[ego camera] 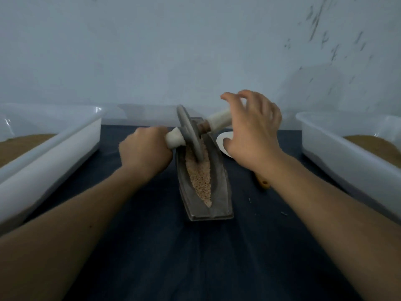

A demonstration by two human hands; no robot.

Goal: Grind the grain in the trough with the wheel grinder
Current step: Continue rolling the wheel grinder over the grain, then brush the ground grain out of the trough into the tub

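Note:
A grey metal boat-shaped trough [219, 196] lies lengthwise on the dark cloth, holding pale pinkish grain [200, 179]. The grey wheel grinder [191, 135] stands on edge in the far half of the trough, tilted, with a pale handle on each side. My left hand [145, 151] is closed around the left handle. My right hand [253, 135] hovers over the right handle [219, 121] with fingers spread, not gripping it.
A white plastic tub [43, 153] with brown grain stands at the left and another tub [347, 153] at the right. A small white dish [222, 141] and a yellow-handled tool [264, 183] lie right of the trough, partly under my right arm. A wall rises behind.

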